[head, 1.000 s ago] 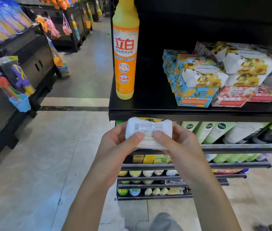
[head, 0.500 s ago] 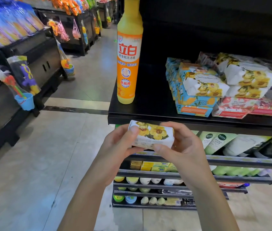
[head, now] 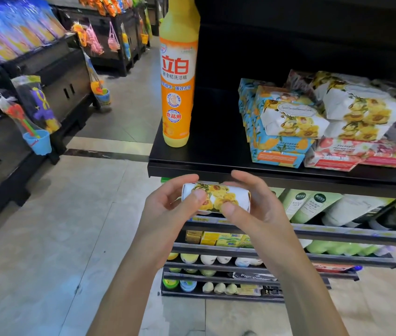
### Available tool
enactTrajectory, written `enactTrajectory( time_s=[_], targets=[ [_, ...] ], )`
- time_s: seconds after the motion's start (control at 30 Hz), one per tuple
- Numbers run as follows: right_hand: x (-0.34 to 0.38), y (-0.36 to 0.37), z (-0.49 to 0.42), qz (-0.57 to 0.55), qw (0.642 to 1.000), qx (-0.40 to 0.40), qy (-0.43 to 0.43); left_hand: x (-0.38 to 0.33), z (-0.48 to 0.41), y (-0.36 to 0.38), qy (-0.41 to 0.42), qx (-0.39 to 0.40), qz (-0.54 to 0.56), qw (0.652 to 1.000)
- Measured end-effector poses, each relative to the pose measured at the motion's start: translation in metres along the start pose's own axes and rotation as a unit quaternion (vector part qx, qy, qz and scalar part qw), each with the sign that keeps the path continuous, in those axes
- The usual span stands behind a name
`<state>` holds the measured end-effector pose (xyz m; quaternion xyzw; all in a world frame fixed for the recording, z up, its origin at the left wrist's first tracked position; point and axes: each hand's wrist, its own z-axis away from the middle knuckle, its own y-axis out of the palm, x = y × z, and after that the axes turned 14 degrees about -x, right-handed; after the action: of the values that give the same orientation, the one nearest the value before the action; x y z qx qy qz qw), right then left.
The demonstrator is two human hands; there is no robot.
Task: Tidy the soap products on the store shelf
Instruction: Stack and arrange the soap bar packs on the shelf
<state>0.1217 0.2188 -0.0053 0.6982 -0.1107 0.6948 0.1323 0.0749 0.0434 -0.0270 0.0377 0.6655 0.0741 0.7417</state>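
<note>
The black shelf [head: 216, 158] fills the right of the view, its front lip running just beyond the hands. Its left half is bare board, which leaves room to set goods down. Below it, the lower racks [head: 240, 248] carry tubes and small bars in rows, faces outward so a shopper can read them.

On the right of the top board lies a heap of soap packs [head: 289, 117], flowered in yellow and blue. They are stacked loosely at differing angles, with red packs [head: 352, 154] under them at the near right. They lean on each other rather than sit square, so this pile looks like the part that needs tidying. At the left end of the board a tall orange detergent bottle [head: 178, 93] stands upright, label to the front, well apart from the heap.

Both hands are on the near side of the shelf lip, close to it. The left hand [head: 165, 214] and right hand [head: 262, 212] share one soap bar [head: 216, 198], white wrap with yellow flowers, lying level with its printed face toward the camera. The fingers [head: 199, 196] are narrow about it: each thumb presses the near face and the others curl behind. Held at both ends, the bar can be turned and squared. I judge it is being set flowers-forward before it goes up beside the matching packs.
</note>
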Motion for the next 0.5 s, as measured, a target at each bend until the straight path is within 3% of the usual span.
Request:
enactTrajectory(
  time_s=[0.27, 0.5],
  targets=[
    [0.002, -0.003, 0.0, -0.028, 0.999, -0.027, 0.023, 0.002, 0.004, 0.004, 0.01, 0.018, 0.016, 1.0],
    [-0.004, -0.01, -0.006, -0.034, 0.999, -0.009, -0.027, -0.001, 0.001, 0.0, -0.004, 0.056, 0.013, 0.998]
  ],
)
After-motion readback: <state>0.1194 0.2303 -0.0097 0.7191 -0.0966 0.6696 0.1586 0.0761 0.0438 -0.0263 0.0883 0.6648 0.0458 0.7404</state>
